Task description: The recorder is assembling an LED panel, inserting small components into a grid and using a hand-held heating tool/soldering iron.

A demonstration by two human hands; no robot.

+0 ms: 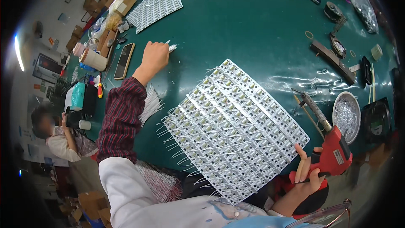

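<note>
My left hand [156,58] is closed in a fist on the green tabletop, with the ends of several white wires [172,47] poking out beside its fingers. Below it, partly hidden by my sleeve, lies a loose bundle of white wires [151,106]. A large white circuit board panel [236,131] rests slanted at the table's near edge. Rows of small components cover it, and thin white wires hang past its left side. My right hand [308,172] grips a red soldering gun [335,152] by the panel's right corner, its metal tip pointing up and left over the table.
Right of the gun stands a round bowl [346,118] of silvery bits, near a dark metal bar [333,63]. A phone [124,61] and a spool [93,59] lie left. Another board panel [157,9] is at the back. A person [59,137] sits far left.
</note>
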